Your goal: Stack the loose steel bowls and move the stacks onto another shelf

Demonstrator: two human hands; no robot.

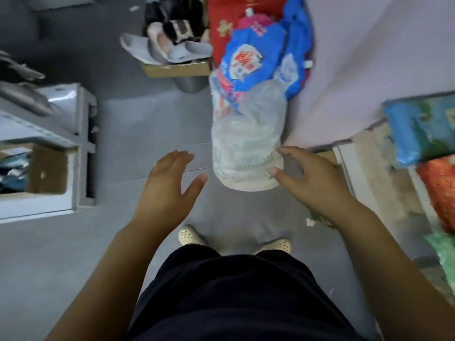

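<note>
Head view: L hand (170,183), R hand (312,179) fwd, palms down, grips wide, empty.

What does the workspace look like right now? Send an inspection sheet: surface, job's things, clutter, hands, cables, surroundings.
Surface: grey floor, picture blurred by motion.
Job's things: nothing seen.
Clutter: clear plastic pack of white ribbed items on the floor ahead; blue-and-white printed bags and a red bag behind it; brown cardboard box of shoes.
Grippers: left hand open, holding nothing; right hand open, thumb at the pack's edge, contact unclear.
Cables: nothing seen.
Surroundings: grey shelf unit at left; blue soft pack and orange soft pack at right; pale wall.
</note>
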